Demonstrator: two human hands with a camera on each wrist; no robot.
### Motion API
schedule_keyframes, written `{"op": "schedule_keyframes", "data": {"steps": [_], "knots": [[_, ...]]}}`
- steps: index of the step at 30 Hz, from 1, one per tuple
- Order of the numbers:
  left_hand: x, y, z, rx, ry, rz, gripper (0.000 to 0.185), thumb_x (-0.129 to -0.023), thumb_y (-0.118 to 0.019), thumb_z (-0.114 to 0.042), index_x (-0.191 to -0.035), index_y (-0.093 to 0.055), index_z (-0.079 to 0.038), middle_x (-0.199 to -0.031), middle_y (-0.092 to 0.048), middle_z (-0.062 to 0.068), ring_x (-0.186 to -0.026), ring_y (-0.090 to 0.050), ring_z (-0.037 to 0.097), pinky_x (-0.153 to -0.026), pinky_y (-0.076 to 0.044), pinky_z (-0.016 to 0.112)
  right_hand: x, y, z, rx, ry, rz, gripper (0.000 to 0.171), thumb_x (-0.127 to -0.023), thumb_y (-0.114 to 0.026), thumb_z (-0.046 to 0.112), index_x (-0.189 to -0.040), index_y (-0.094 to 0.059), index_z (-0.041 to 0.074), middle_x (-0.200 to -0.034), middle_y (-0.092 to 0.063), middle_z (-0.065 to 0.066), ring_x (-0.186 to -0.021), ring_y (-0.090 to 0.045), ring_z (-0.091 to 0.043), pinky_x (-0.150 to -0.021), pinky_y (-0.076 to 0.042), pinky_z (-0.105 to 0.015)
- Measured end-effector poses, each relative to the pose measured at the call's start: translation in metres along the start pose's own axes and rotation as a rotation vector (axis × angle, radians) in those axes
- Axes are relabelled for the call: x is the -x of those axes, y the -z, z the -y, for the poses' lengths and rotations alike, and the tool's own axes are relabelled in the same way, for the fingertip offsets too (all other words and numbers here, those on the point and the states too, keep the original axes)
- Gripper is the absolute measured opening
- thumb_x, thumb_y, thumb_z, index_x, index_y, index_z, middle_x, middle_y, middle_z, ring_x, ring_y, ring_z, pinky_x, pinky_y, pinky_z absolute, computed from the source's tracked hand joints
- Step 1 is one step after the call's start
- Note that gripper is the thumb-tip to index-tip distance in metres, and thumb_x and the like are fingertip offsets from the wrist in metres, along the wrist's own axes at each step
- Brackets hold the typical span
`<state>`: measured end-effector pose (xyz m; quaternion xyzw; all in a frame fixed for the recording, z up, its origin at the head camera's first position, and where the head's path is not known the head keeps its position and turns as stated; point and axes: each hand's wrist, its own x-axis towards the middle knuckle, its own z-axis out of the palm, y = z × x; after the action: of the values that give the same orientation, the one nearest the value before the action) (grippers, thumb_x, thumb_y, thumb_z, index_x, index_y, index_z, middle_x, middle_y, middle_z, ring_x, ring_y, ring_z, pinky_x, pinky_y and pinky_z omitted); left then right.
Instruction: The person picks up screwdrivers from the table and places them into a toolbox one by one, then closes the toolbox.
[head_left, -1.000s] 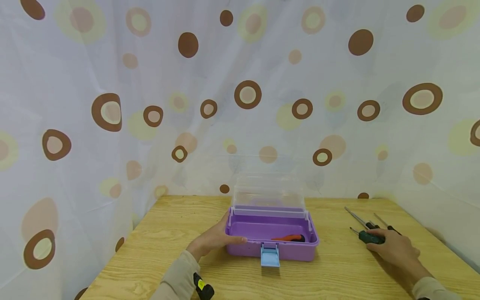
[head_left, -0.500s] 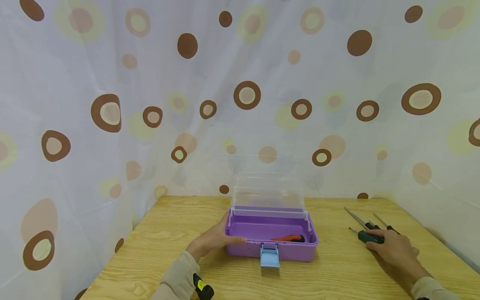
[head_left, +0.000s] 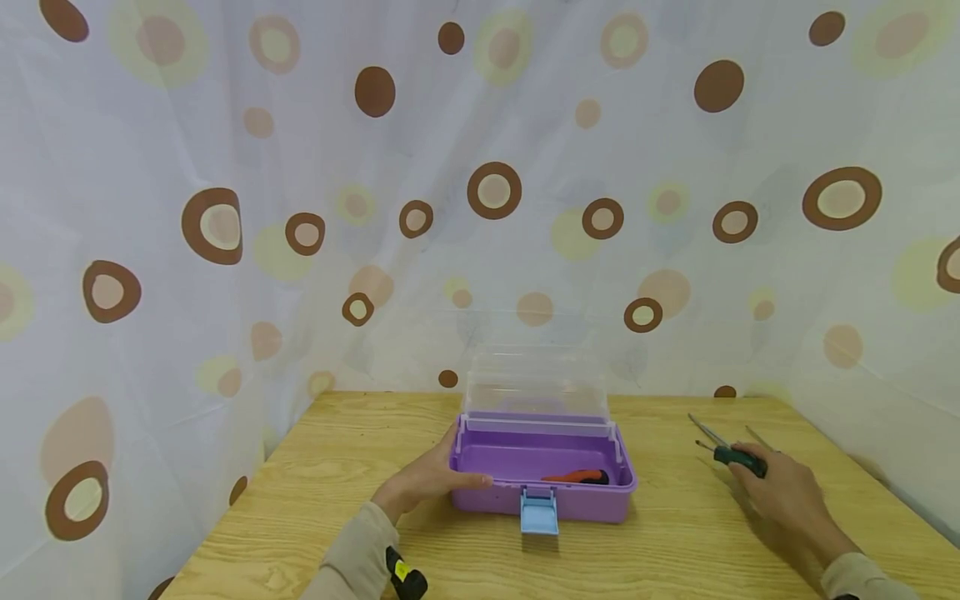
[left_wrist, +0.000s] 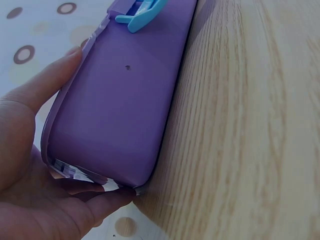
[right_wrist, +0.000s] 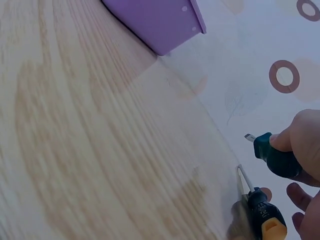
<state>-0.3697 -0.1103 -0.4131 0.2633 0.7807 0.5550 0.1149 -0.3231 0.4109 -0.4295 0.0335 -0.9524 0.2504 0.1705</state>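
Note:
A purple toolbox [head_left: 543,493] with a clear raised lid [head_left: 536,383] and a blue latch [head_left: 539,510] stands open on the wooden table [head_left: 330,492]. An orange-handled tool [head_left: 577,477] lies inside it. My left hand [head_left: 427,482] holds the box's left end, thumb on the front wall [left_wrist: 125,105]. At the right, my right hand [head_left: 780,492] grips a short green-handled screwdriver [head_left: 738,458] and holds it just above the table; the right wrist view shows its handle [right_wrist: 277,159] between thumb and fingers.
Two more screwdrivers lie on the table beside my right hand, one long-shafted [head_left: 705,429], one with a black and yellow handle [right_wrist: 265,215]. A spotted curtain [head_left: 480,183] closes the table's far and side edges.
My right hand has closed on the green-handled screwdriver and raised it off the table, drawing it slightly back. The left hand and the box have stayed still.

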Motion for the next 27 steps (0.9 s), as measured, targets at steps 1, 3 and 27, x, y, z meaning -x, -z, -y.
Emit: {"op": "schedule_keyframes", "data": {"steps": [1,3,27], "knots": [[0.0,0.0,0.0,0.001,0.0,0.0,0.12,-0.087,-0.083,-0.028,-0.166,0.006,-0.014,-0.163,-0.029,0.018,-0.141,-0.04,0.037,-0.119,-0.021,0.06,0.0,0.0,0.001,-0.013,0.003,-0.009,0.052,-0.107,-0.057,0.032,-0.14,-0.055,-0.009,-0.11,-0.065,-0.034,-0.07,-0.056,-0.023,-0.056,-0.044,-0.036],[0.0,0.0,0.001,-0.002,0.001,0.0,0.119,-0.087,-0.083,-0.028,-0.166,0.006,-0.014,-0.163,-0.03,0.018,-0.141,-0.04,0.037,-0.119,-0.021,0.06,-0.001,0.0,0.002,-0.045,0.0,-0.021,0.052,-0.108,-0.056,0.033,-0.14,-0.055,-0.009,-0.107,-0.068,-0.03,-0.074,-0.059,-0.023,-0.059,-0.046,-0.036],[-0.001,0.0,0.001,0.0,-0.012,0.006,0.121,-0.086,-0.084,-0.029,-0.166,0.006,-0.014,-0.163,-0.029,0.019,-0.141,-0.041,0.038,-0.119,-0.022,0.06,0.0,0.009,0.027,-0.584,-0.019,0.088,0.057,-0.11,-0.052,0.035,-0.151,-0.045,-0.004,-0.133,-0.056,-0.018,-0.099,-0.059,-0.005,-0.081,-0.055,-0.028]]}}
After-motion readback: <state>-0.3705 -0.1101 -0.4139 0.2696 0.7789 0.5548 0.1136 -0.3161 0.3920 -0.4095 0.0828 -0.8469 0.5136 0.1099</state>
